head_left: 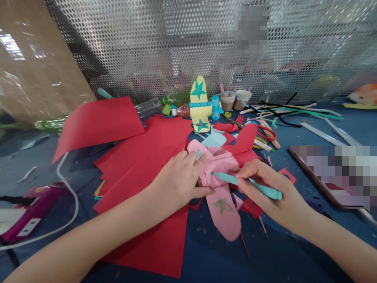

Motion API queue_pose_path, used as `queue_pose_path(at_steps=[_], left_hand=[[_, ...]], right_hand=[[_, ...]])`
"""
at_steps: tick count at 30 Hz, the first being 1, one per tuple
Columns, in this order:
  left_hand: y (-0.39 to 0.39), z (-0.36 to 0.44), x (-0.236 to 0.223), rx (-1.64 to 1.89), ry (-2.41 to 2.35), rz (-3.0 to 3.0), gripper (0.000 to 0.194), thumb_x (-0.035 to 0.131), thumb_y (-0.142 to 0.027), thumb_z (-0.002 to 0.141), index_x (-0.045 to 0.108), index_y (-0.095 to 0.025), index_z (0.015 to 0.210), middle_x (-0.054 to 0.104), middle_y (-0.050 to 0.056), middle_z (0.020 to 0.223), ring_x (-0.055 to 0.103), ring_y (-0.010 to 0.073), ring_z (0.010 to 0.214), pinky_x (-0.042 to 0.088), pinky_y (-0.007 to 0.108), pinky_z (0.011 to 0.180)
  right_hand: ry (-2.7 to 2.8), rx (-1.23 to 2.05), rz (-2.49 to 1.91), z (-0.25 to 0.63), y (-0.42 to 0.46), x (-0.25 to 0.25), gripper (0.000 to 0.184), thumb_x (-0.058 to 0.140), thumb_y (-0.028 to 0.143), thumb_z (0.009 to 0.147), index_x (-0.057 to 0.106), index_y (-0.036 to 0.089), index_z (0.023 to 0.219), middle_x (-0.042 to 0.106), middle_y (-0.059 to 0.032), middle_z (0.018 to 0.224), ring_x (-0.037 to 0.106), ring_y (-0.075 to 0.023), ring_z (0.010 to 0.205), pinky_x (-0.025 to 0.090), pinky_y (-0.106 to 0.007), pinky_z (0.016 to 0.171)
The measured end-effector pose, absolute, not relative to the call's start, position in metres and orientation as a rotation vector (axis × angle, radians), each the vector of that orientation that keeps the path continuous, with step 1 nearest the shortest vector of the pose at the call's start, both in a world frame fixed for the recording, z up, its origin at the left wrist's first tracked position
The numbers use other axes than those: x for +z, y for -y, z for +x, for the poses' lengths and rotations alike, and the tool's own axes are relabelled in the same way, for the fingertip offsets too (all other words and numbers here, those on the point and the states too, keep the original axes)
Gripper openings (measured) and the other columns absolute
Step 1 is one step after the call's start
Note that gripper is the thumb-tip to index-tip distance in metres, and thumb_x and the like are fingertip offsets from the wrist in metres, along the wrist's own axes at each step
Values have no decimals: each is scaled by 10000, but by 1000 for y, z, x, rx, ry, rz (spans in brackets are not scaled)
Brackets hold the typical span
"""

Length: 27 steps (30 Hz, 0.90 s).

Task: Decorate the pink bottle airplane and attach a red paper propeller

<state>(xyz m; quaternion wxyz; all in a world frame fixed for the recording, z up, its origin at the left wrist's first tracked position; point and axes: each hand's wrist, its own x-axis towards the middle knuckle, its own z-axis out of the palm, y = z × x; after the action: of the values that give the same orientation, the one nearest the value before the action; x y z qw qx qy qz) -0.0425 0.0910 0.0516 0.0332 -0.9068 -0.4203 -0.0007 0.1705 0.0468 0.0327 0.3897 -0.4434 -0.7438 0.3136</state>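
A pink paper plane (223, 163) lies before me, with a star on its near wing and a paler star partly covered on the far one. My left hand (184, 177) grips its body from the left, thumb on the near side and fingers on the far side. In my right hand (265, 186) is a turquoise marker (260, 188), its tip meeting the pink paper on the body. Part of a bottle shows under the paper by my left thumb. Beyond stands a yellow paper plane (200, 105) with green stars, built around a plastic bottle.
Red paper sheets (141, 153) spread left under my forearm. Scissors (266, 131), paper scraps and a pen clutter the area behind my right hand. A phone (321, 173) lies right, a purple power strip (38, 208) left. Pipe cleaners (288, 112) and small cups (227, 101) sit by the perforated metal panel.
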Motion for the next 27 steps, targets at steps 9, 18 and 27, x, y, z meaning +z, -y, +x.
queue_pose_path(at_steps=[9,18,27], left_hand=[[-91,-43,50,4,1304,-2800,718,659,-559,759,502,-79,1270,577,117,965,545,270,881,449,377,773],[-90,-46,46,-118,1256,-2809,663,568,-579,824,491,-91,1266,593,125,970,550,277,896,452,395,758],[-90,-44,50,-46,1306,-2808,712,646,-566,770,505,-74,1266,577,106,922,547,266,863,444,370,749]], right_hand=[[1887,798,-1131,171,-47,30,143,502,243,905,485,224,765,537,13,684,486,-124,585,396,-241,507],[1876,827,-1133,173,-47,33,161,476,213,908,476,224,747,510,22,640,427,-111,511,362,-239,455],[1878,818,-1147,173,-48,32,167,470,218,909,454,223,742,496,26,643,418,-109,520,348,-243,464]])
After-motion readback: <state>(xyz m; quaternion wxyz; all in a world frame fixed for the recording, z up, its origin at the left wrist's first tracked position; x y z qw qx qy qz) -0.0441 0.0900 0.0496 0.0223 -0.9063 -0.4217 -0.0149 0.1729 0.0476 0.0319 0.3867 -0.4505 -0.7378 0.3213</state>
